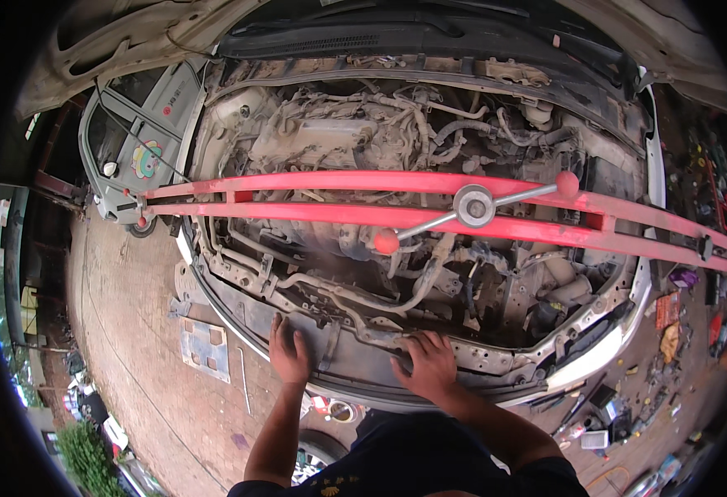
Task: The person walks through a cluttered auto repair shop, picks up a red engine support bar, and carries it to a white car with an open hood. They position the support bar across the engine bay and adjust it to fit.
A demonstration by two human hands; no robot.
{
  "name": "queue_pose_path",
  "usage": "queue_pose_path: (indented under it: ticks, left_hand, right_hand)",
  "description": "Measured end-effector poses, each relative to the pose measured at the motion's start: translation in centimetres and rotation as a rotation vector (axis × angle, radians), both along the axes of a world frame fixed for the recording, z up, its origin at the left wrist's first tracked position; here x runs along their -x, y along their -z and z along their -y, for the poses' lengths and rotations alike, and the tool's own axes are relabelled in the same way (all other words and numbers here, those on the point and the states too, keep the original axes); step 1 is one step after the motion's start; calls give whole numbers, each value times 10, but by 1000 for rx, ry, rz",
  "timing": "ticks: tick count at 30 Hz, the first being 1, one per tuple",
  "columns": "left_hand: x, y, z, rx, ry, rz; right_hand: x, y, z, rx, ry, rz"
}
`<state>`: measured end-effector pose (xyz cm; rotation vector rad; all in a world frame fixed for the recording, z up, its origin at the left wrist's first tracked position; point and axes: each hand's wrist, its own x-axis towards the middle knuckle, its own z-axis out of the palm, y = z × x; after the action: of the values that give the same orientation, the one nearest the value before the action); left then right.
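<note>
Before me lies the dusty engine bay (322,137) of a car with its hood raised. My left hand (290,356) rests on the dark front panel (251,319), fingers stretched forward, thumb apart, holding nothing. To its right, my right hand (428,364) lies at the front crossmember (483,360), with its fingers spread and slightly bent over the edge and nothing in it. Beyond both hands a red double-rail support beam (330,182) spans the bay from side to side. On it sits a round metal hub (473,205) with a crossbar ending in red knobs.
A flat metal plate (206,349) and a thin rod (245,381) lie on the brick paving at left. A grey car door (144,124) stands open at far left. Tools and parts, including an orange packet (667,310), are scattered on the ground at right.
</note>
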<state>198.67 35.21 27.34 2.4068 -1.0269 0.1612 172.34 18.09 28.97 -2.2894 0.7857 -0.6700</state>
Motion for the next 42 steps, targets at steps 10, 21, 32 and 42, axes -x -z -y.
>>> queue_pose_path:
  ticks: [10, 21, 32, 42]
  left_hand:
    - [-5, -17, 4, -108, 36, -69]
    - [-12, -24, 9, -138, 19, -121]
    - [-11, -19, 10, -156, 14, -103]
    - [-11, -24, 13, -175, -5, -119]
  right_hand:
    - [-7, -4, 5, -69, -105, -113]
    - [-14, 4, 5, -157, -80, -142]
    - [-11, 11, 6, -199, -73, -137]
    - [-13, 10, 9, -148, -109, -129]
